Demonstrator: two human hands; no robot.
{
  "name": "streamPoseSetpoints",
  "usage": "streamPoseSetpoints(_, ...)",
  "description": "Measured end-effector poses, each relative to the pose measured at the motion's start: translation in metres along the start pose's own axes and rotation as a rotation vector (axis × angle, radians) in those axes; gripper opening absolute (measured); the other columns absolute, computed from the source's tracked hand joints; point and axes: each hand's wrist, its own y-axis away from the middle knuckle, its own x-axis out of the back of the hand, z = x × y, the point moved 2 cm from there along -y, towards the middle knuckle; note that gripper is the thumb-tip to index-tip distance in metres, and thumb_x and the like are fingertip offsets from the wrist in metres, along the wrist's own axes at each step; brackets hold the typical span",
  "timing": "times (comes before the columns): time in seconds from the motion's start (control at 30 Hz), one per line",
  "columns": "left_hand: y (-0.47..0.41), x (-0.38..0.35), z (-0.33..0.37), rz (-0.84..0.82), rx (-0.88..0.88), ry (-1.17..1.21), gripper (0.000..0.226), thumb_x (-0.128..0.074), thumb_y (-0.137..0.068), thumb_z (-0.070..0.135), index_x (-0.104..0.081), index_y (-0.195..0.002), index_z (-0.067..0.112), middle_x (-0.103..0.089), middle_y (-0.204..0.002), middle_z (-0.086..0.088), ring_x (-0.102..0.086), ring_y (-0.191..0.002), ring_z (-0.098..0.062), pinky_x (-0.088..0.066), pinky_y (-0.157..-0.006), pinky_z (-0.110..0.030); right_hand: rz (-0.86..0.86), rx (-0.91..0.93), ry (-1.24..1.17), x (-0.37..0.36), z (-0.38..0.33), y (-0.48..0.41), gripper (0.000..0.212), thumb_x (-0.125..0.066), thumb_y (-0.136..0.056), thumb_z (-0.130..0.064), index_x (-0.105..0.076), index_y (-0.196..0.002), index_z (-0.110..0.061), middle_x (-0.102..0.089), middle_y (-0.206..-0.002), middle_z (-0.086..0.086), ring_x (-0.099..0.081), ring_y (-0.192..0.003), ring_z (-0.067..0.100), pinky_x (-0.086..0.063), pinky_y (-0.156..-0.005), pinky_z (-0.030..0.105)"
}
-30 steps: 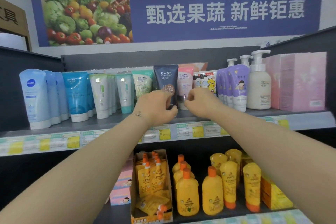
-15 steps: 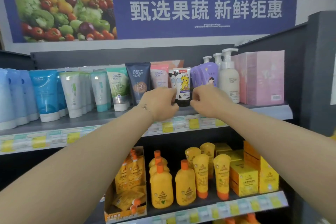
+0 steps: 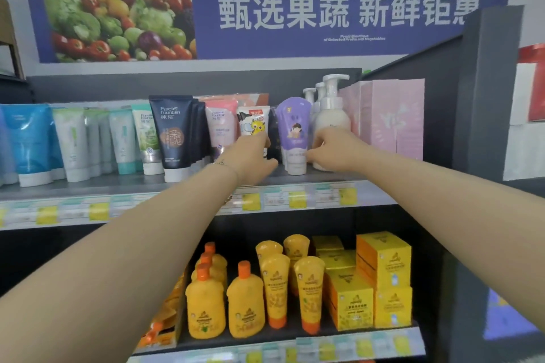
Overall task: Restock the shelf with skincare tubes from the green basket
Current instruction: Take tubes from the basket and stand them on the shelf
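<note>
Skincare tubes stand in a row on the upper shelf (image 3: 177, 186). My left hand (image 3: 253, 156) reaches up to a white cartoon tube (image 3: 254, 122) and covers its lower part, fingers round it and thumb out to the right. My right hand (image 3: 333, 147) is beside it, its fingertips pinching the right edge of a purple tube (image 3: 295, 132) near the cap. A dark blue tube (image 3: 172, 138) and a pink tube (image 3: 221, 124) stand just left of my left hand. The green basket is out of view.
White pump bottles (image 3: 331, 115) stand right behind my right hand, with pink boxes (image 3: 392, 118) beyond them against the dark side panel (image 3: 472, 91). Blue and white tubes (image 3: 29, 141) fill the shelf's left. Yellow bottles (image 3: 206, 303) and boxes (image 3: 383, 274) stand on the shelf below.
Both hands have shifted right along the shelf. The left went from the dark blue tube to the white cartoon tube; the right from the cartoon tube to the purple one.
</note>
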Motion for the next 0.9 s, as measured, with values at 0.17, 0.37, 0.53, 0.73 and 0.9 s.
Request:
streamPoseSetpoints(0.17,-0.020,-0.016,0.010,-0.028,0.076,0.106,0.039,-0.059,-0.090,0.034,-0.049,-0.119,0.009,-0.057,-0.107,-0.007,-0.052,-0.088,-0.020,-0.040,-0.063,-0.025,-0.062,-0.031,-0.133,0.001,0.015,-0.010,0.024,-0.060,-0.090,-0.020,-0.064,-0.102,0.000,-0.064,-0.095,0.014,-0.053,-0.080,0.019,-0.039,-0.060,0.022)
streamPoseSetpoints(0.37,-0.044,-0.036,0.011,-0.076,0.075,0.180,0.036,-0.062,-0.088,0.041,-0.055,-0.105,0.010,-0.063,-0.098,-0.008,-0.060,-0.089,-0.024,-0.052,-0.081,-0.037,-0.064,-0.027,-0.204,-0.018,0.024,-0.031,0.018,-0.063,-0.088,-0.021,-0.055,-0.074,-0.013,-0.056,-0.071,0.004,-0.052,-0.071,0.020,-0.040,-0.059,0.027)
streamPoseSetpoints(0.53,-0.049,-0.042,0.012,-0.108,0.032,0.349,0.042,-0.062,-0.087,0.043,-0.057,-0.112,0.009,-0.066,-0.101,-0.009,-0.059,-0.086,-0.022,-0.051,-0.083,-0.035,-0.023,-0.014,-0.219,-0.029,0.025,-0.047,0.018,-0.064,-0.087,-0.025,-0.064,-0.094,-0.009,-0.056,-0.074,0.002,-0.050,-0.069,0.018,-0.040,-0.060,0.028)
streamPoseSetpoints(0.73,-0.051,-0.047,0.006,-0.154,-0.002,0.442,0.040,-0.060,-0.090,0.037,-0.058,-0.118,0.009,-0.067,-0.109,-0.013,-0.063,-0.103,-0.031,-0.050,-0.093,-0.048,0.010,0.002,-0.276,-0.037,0.025,-0.054,0.006,-0.061,-0.088,-0.017,-0.060,-0.091,-0.011,-0.053,-0.069,0.000,-0.050,-0.069,0.018,-0.035,-0.054,0.026)
streamPoseSetpoints(0.9,-0.055,-0.051,0.000,-0.151,-0.022,0.435,0.039,-0.058,-0.088,0.041,-0.061,-0.109,0.007,-0.066,-0.093,-0.014,-0.055,-0.075,-0.022,-0.050,-0.082,-0.044,0.043,0.012,-0.321,-0.041,0.025,-0.056,0.004,-0.061,-0.089,-0.014,-0.058,-0.089,-0.012,-0.046,-0.065,-0.002,-0.042,-0.060,0.014,-0.029,-0.050,0.024)
